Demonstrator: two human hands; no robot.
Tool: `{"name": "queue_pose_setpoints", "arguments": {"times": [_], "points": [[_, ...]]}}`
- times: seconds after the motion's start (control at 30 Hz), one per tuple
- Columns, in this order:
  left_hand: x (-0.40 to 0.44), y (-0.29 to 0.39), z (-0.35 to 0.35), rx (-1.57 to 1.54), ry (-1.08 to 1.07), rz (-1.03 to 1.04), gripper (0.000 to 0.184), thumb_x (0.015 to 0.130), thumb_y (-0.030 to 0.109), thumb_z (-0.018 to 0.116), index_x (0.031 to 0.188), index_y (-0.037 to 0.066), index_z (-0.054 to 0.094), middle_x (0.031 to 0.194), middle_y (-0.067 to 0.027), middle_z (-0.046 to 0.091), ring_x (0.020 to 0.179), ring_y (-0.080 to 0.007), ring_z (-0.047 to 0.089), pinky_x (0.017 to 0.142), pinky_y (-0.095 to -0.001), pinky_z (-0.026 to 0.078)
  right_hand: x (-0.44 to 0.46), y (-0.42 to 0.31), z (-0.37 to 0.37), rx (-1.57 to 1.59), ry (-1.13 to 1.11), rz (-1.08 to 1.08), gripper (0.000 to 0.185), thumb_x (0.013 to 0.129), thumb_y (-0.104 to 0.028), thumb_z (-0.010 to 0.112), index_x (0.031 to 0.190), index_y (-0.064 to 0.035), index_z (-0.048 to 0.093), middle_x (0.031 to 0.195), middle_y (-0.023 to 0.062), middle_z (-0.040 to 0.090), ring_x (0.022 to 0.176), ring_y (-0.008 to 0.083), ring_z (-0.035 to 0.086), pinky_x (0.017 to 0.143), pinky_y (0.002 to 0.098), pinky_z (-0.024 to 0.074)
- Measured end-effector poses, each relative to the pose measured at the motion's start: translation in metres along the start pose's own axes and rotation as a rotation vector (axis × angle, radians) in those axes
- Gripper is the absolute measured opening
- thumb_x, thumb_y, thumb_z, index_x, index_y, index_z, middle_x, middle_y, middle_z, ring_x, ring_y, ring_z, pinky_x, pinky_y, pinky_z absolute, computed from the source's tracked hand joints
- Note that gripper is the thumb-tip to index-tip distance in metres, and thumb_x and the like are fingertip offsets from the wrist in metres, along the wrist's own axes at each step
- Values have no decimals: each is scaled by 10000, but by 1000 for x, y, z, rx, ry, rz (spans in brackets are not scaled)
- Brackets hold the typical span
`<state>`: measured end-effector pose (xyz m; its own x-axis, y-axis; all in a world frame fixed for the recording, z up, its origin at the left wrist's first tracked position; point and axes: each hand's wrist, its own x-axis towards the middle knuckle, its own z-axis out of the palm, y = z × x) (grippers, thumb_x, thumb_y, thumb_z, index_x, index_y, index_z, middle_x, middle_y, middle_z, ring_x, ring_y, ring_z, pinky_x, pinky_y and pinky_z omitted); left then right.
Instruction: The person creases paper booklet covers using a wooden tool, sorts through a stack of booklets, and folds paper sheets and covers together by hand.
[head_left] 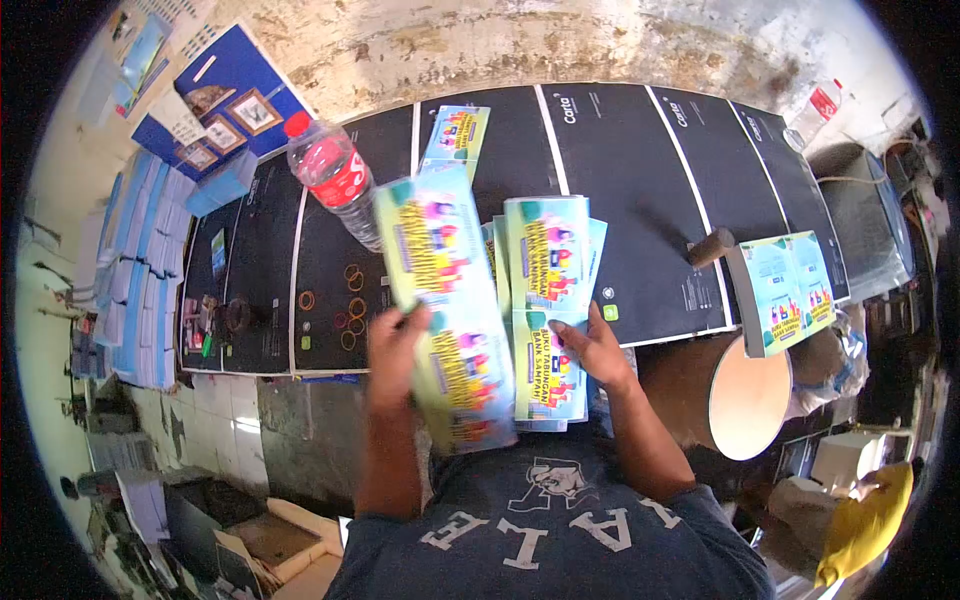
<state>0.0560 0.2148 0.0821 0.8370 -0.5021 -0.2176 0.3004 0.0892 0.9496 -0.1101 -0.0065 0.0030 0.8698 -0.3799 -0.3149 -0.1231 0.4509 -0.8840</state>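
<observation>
My left hand (398,350) is closed on the edge of a printed green-and-blue booklet sheet (450,310), slightly blurred and tilted. To its right, a stack of similar booklets (548,290) lies at the table's front edge. My right hand (597,350) grips the lower right side of that stack, thumb on top. Under the stack, other booklets poke out at an angle. Beyond my hands, one more booklet (458,138) rests on the black table (640,230). A water bottle with a red cap (335,178) stands just left of the raised sheet.
Rubber bands (353,310) lie on the table's left part. A thick booklet pile (785,290) sits at the right edge, beside a dark cylindrical object (711,247). Tall paper stacks (145,270) stand far left. A round stool (750,397) is below right.
</observation>
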Motion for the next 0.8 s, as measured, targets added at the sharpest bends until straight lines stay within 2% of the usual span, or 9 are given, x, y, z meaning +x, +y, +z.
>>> {"name": "queue_pose_setpoints", "arguments": {"times": [0.13, 0.23, 0.3, 0.37, 0.43, 0.53, 0.6, 0.67, 0.8], "points": [[3, 13, 11, 196, -93, -35, 263, 935, 183, 674, 1080, -36, 688, 935, -100, 720, 760, -129, 679, 676, -274, 545, 10, 21, -12, -409, 6, -210, 628, 922, -251, 686, 1396, 50, 405, 1310, 165, 487, 1204, 238, 516, 1045, 358, 400], [29, -61, 35, 411, -135, 28, 250, 897, 215, 734, 982, -20, 725, 832, -63, 717, 700, -90, 642, 631, -251, 512, 1, 8, 7, -4, 52, -131, 663, 891, -347, 722, 1351, 63, 476, 1300, 209, 475, 1242, 314, 482, 1085, 411, 364], [25, -57, 54, 387, -126, -78, 262, 900, 229, 733, 951, -28, 727, 784, -51, 713, 678, -92, 640, 628, -267, 518, -4, -6, 14, -235, 50, -120, 691, 875, -323, 744, 1365, 71, 457, 1336, 212, 436, 1276, 309, 438, 1108, 418, 334], [23, -57, 43, 373, -164, -91, 269, 901, 230, 733, 980, -27, 717, 851, -71, 724, 729, -94, 650, 643, -278, 519, 4, -3, 6, -449, 19, -157, 705, 874, -244, 745, 1398, 79, 401, 1362, 195, 396, 1284, 274, 414, 1114, 400, 326], [16, -47, 18, 286, -86, 31, 259, 919, 181, 698, 1059, -36, 690, 971, -111, 721, 825, -119, 669, 716, -284, 542, 4, 2, 2, -250, -34, -117, 686, 872, -182, 738, 1405, 73, 389, 1379, 196, 402, 1299, 259, 395, 1118, 398, 318], [-7, -8, -24, -49, -207, 104, 333, 941, 18, 575, 1270, -37, 582, 1136, -145, 676, 990, -183, 667, 903, -331, 540, -1, -3, -4, 23, -78, 1, 596, 884, -85, 669, 1397, 50, 399, 1454, 208, 359, 1310, 250, 411, 1097, 401, 355], [-16, 4, -17, 37, -201, 111, 390, 930, -4, 560, 1319, -28, 541, 1220, -151, 636, 1066, -205, 641, 952, -346, 517, 2, 11, -14, 6, -88, 10, 582, 878, -62, 650, 1391, 53, 403, 1458, 217, 350, 1313, 262, 416, 1095, 407, 361], [-14, 15, 5, 218, -198, 184, 544, 909, -50, 572, 1433, -2, 438, 1379, -140, 541, 1207, -192, 560, 1024, -329, 460, 6, 20, -15, -401, 15, -167, 585, 853, -45, 632, 1384, 58, 412, 1441, 237, 365, 1330, 303, 410, 1110, 418, 345], [14, -20, 33, 303, -258, 248, 701, 883, -10, 671, 1500, 16, 339, 1411, -145, 510, 1205, -178, 542, 1010, -313, 451, 2, 15, -13, -485, 15, -166, 576, 872, -112, 633, 1381, 63, 429, 1444, 264, 340, 1369, 364, 357, 1148, 427, 286]]}}
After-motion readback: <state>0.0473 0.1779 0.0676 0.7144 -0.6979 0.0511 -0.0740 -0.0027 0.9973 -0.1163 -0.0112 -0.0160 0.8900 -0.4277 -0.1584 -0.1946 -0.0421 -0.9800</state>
